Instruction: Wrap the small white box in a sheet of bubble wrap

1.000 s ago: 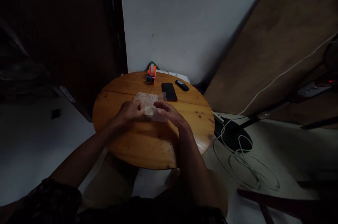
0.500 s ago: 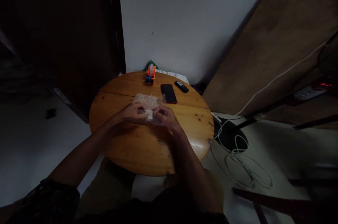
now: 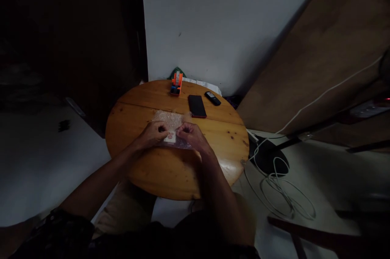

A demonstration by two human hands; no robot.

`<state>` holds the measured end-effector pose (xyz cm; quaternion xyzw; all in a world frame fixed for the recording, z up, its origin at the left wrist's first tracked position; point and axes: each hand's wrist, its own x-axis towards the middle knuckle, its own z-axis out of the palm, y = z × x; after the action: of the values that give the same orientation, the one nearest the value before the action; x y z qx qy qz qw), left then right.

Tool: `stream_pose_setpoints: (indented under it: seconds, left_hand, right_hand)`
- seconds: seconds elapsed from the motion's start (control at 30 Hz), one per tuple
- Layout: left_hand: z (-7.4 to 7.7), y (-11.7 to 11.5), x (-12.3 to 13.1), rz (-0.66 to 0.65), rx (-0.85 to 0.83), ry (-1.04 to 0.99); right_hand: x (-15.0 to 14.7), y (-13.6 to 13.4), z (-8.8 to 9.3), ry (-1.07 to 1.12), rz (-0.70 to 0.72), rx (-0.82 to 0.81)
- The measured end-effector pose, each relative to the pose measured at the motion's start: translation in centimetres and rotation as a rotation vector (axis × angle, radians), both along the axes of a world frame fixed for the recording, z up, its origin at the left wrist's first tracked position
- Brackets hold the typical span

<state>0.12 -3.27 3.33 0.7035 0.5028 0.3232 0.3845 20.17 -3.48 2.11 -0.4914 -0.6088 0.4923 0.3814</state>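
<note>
A crinkled sheet of clear bubble wrap (image 3: 168, 119) lies on the round wooden table (image 3: 146, 171), spread beneath and between my hands. On its near part sits a small, flat white square (image 3: 170, 138) with a faint reddish mark; its kind is too small to make out. My left hand (image 3: 151, 134) is closed in a pinch at the left of the white square, thumb and forefinger on the bubble wrap. From the other side my right hand (image 3: 193, 136) pinches the wrap too, close to the square's right edge. The exact grip of the fingertips is hard to see.
An orange tape dispenser (image 3: 176, 83) stands at the table's back edge. Right of it lie a dark, red-edged phone (image 3: 197, 106) and a small black keypad phone (image 3: 212, 98). White cable (image 3: 284, 183) coils on the floor at the right, near a fan's dark base.
Both hands have drawn slightly nearer to me with the wrap. The white square, partly covered before, now shows more fully between the fingers. The camera view has shifted slightly.
</note>
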Motion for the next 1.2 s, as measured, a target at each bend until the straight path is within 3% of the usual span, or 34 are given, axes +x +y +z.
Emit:
stream_pose_setpoints:
  seconds: [0.2, 0.33, 0.43, 0.5, 0.57, 0.77, 0.9, 1.07, 1.2]
  left_hand:
    - [-0.4, 0.5, 0.3, 0.01, 0.037, 0.003]
    - [-0.4, 1.2, 0.3, -0.036, 0.03, -0.047]
    - [-0.4, 1.6, 0.3, -0.111, 0.003, -0.065]
    - [-0.4, 1.8, 0.3, -0.136, 0.001, -0.068]
    - [-0.4, 1.9, 0.3, -0.121, -0.004, -0.052]
    - [-0.6, 1.0, -2.7, 0.007, 0.024, 0.043]
    - [-0.8, -0.6, -5.1, 0.18, 0.002, 0.29]
    - [-0.1, -1.9, -4.8, 0.244, -0.101, 0.538]
    - [-0.4, -1.5, -4.1, 0.272, -0.098, 0.551]
  right_hand:
    - [0.4, 0.2, 0.1, -0.171, -0.038, 0.067]
    - [-0.1, -0.9, 1.9, -0.496, -0.185, 0.434]
    - [-1.3, -2.4, 3.5, -0.656, 0.036, 0.631]
    - [-2.0, -3.2, 4.0, -0.795, 0.206, 0.652]
    - [-2.6, -3.8, 3.8, -0.924, 0.272, 0.649]
    - [-2.6, -4.5, 3.0, -1.064, 0.272, 0.678]
    - [-3.0, -4.7, 3.6, -1.125, 0.279, 0.665]
    - [-3.7, -4.6, 3.9, -1.203, 0.283, 0.671]
    - [-4.0, -4.4, 3.7, -1.23, 0.276, 0.672]
